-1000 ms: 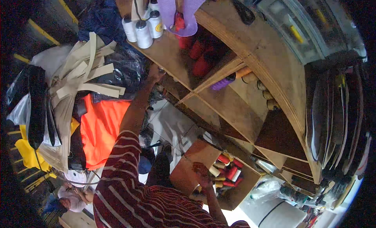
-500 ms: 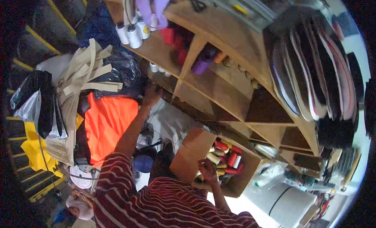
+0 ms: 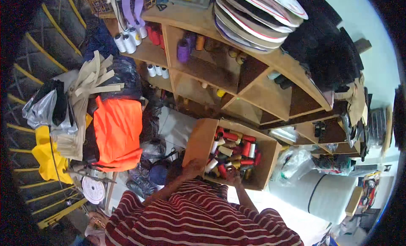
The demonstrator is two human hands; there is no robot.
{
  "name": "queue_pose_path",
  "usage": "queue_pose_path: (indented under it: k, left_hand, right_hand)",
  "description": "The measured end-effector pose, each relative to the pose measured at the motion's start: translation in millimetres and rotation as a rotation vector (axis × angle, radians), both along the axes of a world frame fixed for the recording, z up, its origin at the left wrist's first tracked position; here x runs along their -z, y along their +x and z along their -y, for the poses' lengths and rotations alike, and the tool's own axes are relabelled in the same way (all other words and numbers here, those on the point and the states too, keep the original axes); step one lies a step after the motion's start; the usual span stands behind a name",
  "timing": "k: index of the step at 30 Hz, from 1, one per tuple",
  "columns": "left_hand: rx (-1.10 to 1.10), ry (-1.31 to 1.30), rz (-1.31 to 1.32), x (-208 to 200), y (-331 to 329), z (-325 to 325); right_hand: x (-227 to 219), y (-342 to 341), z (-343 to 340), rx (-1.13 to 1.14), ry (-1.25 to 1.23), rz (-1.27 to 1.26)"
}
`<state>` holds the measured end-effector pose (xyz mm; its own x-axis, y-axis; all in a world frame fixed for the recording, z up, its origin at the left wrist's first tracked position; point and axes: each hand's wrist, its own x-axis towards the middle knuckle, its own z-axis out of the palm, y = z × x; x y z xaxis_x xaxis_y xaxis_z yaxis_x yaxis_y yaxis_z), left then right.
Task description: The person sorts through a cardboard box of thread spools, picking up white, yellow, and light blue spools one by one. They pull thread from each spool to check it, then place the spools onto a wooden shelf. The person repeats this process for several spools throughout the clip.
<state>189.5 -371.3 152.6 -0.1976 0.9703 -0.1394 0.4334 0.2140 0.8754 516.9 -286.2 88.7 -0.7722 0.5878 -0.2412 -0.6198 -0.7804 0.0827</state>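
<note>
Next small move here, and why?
I'd probably have the left hand steady the brown cardboard box by its raised left flap. That hand is already at the flap, and the right hand is at the jumbled red, cream and dark thread spools inside. Whether it grips one is unclear.

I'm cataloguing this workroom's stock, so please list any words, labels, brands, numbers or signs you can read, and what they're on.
No text is legible.
White reel: rim markings too small to read.
White thread cone with yellow patch: too small to read.
Thread spools in the cardboard box: nothing readable.
</note>
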Motion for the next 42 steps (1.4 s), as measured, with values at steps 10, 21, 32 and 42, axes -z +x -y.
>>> queue_pose_path:
  k: [10,21,32,42]
  left_hand:
    - [-0.058,0.014,0.176,-45,-34,1]
    - [-0.305,-0.399,-0.431,-18,3,148]
    - [-0.444,-0.603,-0.124,24,41,264]
    - [-0.434,-0.646,-0.104,-45,30,198]
  right_hand:
    - [51,69,-18,-0.061,-0.418,-0.02]
    - [93,102,-39,0.064,-1.459,-0.906]
    - [81,77,-79,0.015,-0.317,0.319]
    - [90,44,-118,0.014,-0.147,0.605]
